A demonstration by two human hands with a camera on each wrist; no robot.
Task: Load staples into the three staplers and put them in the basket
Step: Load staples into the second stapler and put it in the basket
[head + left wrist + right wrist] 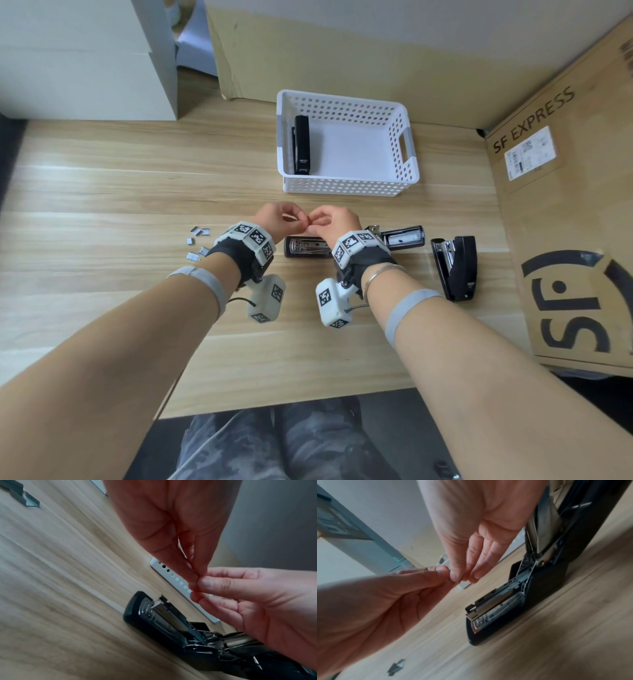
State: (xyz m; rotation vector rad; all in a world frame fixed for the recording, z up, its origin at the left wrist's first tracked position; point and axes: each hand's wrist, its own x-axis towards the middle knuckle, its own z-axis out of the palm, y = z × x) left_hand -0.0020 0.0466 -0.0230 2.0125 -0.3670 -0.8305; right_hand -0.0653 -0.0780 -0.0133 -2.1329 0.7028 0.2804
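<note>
Both hands meet fingertip to fingertip above the table. My left hand (289, 219) (193, 580) and my right hand (317, 219) (462, 577) together pinch a small staple strip (212, 595), mostly hidden by the fingers. Just below them an open black stapler (306, 247) (163, 618) (496, 608) lies flat, its metal channel bare and its lid (402, 237) folded back to the right. A second black stapler (457, 267) lies closed at the right. The third stapler (301, 144) rests inside the white perforated basket (407, 150) behind the hands.
Several loose staple strips (198, 240) (25, 497) (395, 667) lie on the wooden table left of my left wrist. A large cardboard box (565, 205) walls the right side, more cardboard stands behind the basket, and a white cabinet (85, 58) stands at the back left.
</note>
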